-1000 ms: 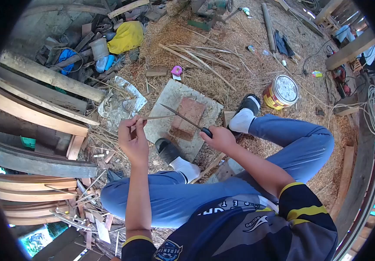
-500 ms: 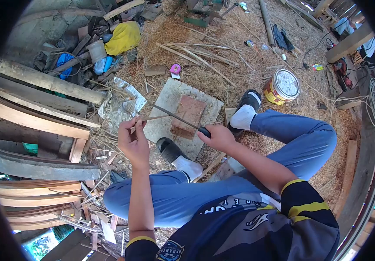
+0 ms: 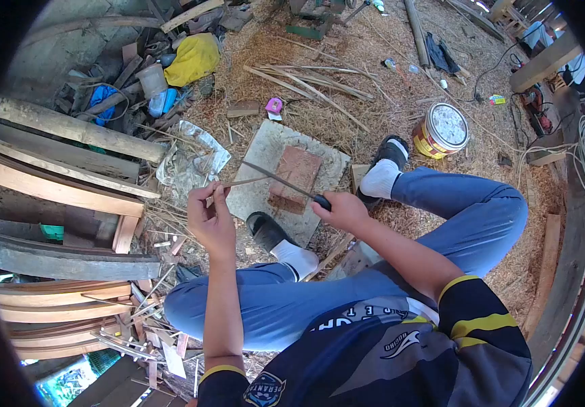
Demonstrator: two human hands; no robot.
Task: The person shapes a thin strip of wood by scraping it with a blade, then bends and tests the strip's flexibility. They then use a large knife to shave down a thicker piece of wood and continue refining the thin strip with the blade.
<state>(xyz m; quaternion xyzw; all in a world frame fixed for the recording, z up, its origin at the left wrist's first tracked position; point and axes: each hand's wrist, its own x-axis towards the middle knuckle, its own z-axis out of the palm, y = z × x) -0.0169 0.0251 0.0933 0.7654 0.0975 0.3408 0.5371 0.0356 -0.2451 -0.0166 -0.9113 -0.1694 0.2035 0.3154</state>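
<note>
My left hand (image 3: 212,220) pinches a thin wooden strip (image 3: 244,182) between thumb and fingertips, its free end pointing right. In my right hand (image 3: 345,209) is the black handle of a long, narrow metal file (image 3: 277,179). Its blade slants up and left and crosses the strip's free end. Beneath both lies a reddish brick (image 3: 299,168) on a pale square slab (image 3: 255,150), set between my feet in dark sandals.
A paint bucket (image 3: 443,132) stands by my right foot. Beyond the slab are a pink tape measure (image 3: 274,106) and loose wood strips (image 3: 313,83). Curved timber pieces (image 3: 62,186) are stacked at left. Shavings cover the ground.
The file has drawn back slightly to the right across the strip. My left hand keeps its pinch on the strip, and the whole view has shifted a little.
</note>
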